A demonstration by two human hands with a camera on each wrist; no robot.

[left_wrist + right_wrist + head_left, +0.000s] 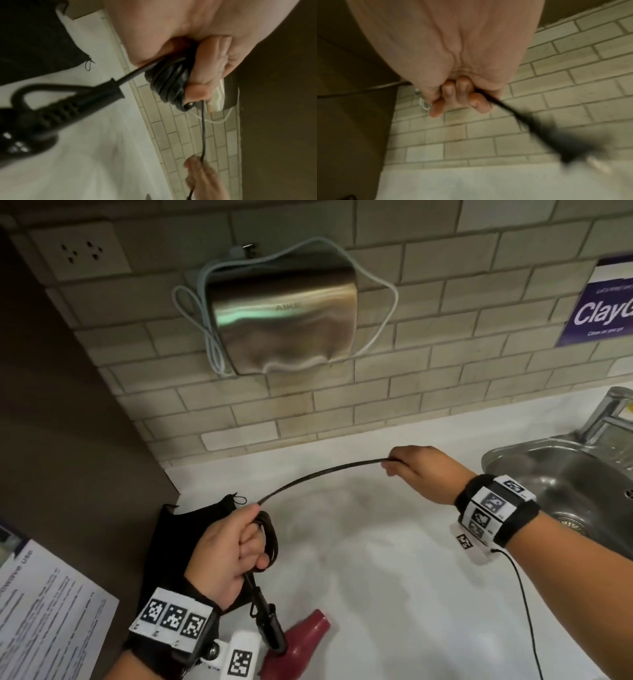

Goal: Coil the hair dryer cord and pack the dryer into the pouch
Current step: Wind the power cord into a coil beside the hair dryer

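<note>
Cord-coiling stage, seen mainly from the head view. Your left hand (229,546) has its fingers (204,65) curled round a bundle of finished loops of the black cord (318,472); the left wrist view shows several turns stacked against the palm. Your right hand (416,465) pinches the same cord further along, fingers (462,94) clenched on it. Between the two hands the free run arcs upward, its long axis running from the left fingers across and away toward the right fingers, well apart. Beyond the right fingers the cord leaves as a dark blur in the right wrist view; whether the plug is there cannot be told.

The hair dryer (301,635), with a red body and a black strain relief (269,623), lies on the white bench (394,577) just below and nearer you than the left fingers. Its cord end rises toward that hand, so its long axis runs from the left fingers downward and toward you. The black pouch (185,525) lies on the bench directly beyond and under the left hand, drawstring end pointing away from you.

Judgement: the next loop turns on carrying the right fingers back to the left fingers, which are the nearer to both dryer and pouch. Packing has not yet begun. Off to the far side of the right hand sits a steel sink (548,474).
</note>
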